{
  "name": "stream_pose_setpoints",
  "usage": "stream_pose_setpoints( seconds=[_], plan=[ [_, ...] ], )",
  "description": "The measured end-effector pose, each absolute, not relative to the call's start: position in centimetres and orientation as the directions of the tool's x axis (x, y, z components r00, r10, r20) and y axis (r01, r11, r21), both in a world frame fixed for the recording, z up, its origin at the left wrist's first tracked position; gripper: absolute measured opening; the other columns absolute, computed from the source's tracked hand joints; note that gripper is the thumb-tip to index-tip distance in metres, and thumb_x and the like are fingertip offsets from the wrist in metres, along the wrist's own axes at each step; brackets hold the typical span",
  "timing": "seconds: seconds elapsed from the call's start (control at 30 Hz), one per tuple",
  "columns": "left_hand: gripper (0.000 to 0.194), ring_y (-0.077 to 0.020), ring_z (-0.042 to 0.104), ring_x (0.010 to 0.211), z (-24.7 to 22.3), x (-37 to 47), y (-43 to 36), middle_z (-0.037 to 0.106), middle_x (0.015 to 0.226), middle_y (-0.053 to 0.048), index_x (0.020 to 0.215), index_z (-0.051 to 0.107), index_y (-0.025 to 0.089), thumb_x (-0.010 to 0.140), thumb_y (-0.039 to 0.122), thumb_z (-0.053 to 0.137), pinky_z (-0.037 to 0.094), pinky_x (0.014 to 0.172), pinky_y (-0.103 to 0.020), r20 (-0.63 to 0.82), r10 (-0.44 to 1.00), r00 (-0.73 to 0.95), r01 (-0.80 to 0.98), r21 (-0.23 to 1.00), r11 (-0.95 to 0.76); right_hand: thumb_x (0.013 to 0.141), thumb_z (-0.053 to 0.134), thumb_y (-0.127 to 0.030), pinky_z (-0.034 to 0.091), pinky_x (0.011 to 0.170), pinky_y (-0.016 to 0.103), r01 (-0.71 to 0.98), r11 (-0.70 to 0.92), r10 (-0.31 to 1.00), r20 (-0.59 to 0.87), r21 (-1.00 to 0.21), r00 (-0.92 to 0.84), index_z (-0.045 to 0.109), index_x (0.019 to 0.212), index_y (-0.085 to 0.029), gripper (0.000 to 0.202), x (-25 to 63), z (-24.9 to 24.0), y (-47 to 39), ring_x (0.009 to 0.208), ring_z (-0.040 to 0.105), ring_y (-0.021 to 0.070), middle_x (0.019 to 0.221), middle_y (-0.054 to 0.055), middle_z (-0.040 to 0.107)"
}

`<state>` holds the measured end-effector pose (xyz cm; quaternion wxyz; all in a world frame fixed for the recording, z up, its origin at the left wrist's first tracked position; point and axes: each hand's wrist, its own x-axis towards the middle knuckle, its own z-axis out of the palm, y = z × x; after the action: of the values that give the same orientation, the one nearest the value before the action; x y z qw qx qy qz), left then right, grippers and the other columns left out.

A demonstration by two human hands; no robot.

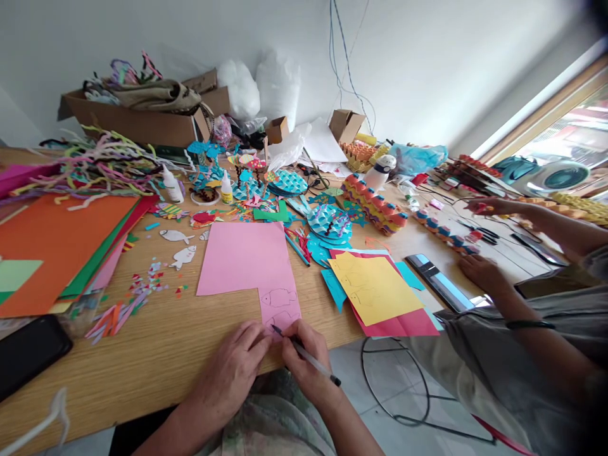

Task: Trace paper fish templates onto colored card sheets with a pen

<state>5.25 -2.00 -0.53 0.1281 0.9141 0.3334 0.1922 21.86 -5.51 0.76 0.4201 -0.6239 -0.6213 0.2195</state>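
Note:
A pink sheet of paper point(244, 256) lies on the table with a narrow strip reaching down toward me. On that strip are pen-drawn fish outlines point(278, 297), the lower one partly covered by my hands. My right hand point(308, 358) is closed around a pen point(311, 359), its tip touching the paper by the lower fish. My left hand point(237, 358) bears on the strip's lower left edge, fingers curled and close together. Cut-out white fish point(183, 256) lie beyond the paper's left side, near paper scraps point(147, 282).
Coloured sheets point(61, 240) and a black phone point(35, 354) occupy the left. To the right are a yellow sheet point(380, 288) with drawn outlines and another person's hand point(482, 272). Glue bottles point(172, 185), pipe cleaners point(95, 164) and egg-carton crafts point(375, 202) stand farther back.

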Motion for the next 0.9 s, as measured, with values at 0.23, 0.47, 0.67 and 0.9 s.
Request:
stream_pose_setpoints(
  seconds=[0.23,0.47,0.67,0.9],
  plan=[
    [0.035,-0.0220,0.048,0.110,-0.63,5.13,-1.96,0.055,0.114,-0.005,0.116,0.051,0.021,0.083,0.008,0.047,0.045,0.095,-0.041,0.249,0.660,0.708,0.558,0.374,-0.740,0.074,0.048,-0.015,0.034,0.052,0.021,0.598,0.131,0.957,0.259,-0.791,0.133,0.049,0.069,-0.018,0.006,21.87,0.83,-5.52,0.053,0.046,0.0099,0.059,-0.003,0.050],
    [0.035,-0.0221,0.048,0.110,-0.56,5.13,-1.91,0.054,0.115,-0.005,0.115,0.050,0.021,0.083,0.007,0.047,0.045,0.095,-0.041,0.242,0.658,0.713,0.555,0.379,-0.741,0.074,0.048,-0.015,0.034,0.052,0.021,0.605,0.130,0.956,0.260,-0.786,0.133,0.049,0.069,-0.018,0.006,21.91,0.76,-5.45,0.053,0.046,0.0100,0.058,-0.003,0.050],
    [0.037,-0.0222,0.047,0.111,-0.69,5.08,-1.88,0.053,0.115,-0.005,0.117,0.049,0.022,0.083,0.008,0.047,0.045,0.095,-0.041,0.241,0.655,0.716,0.550,0.383,-0.742,0.074,0.048,-0.015,0.034,0.052,0.021,0.600,0.125,0.958,0.253,-0.790,0.133,0.049,0.068,-0.018,0.006,21.88,0.82,-5.39,0.053,0.046,0.0100,0.058,-0.003,0.049],
    [0.037,-0.0211,0.048,0.110,-0.63,5.19,-1.92,0.054,0.114,-0.004,0.115,0.050,0.022,0.082,0.005,0.047,0.045,0.094,-0.040,0.250,0.656,0.712,0.548,0.386,-0.742,0.074,0.047,-0.016,0.033,0.051,0.021,0.604,0.120,0.959,0.249,-0.788,0.134,0.048,0.068,-0.018,0.006,21.87,0.86,-5.39,0.052,0.046,0.0099,0.058,-0.003,0.050]
  ],
)
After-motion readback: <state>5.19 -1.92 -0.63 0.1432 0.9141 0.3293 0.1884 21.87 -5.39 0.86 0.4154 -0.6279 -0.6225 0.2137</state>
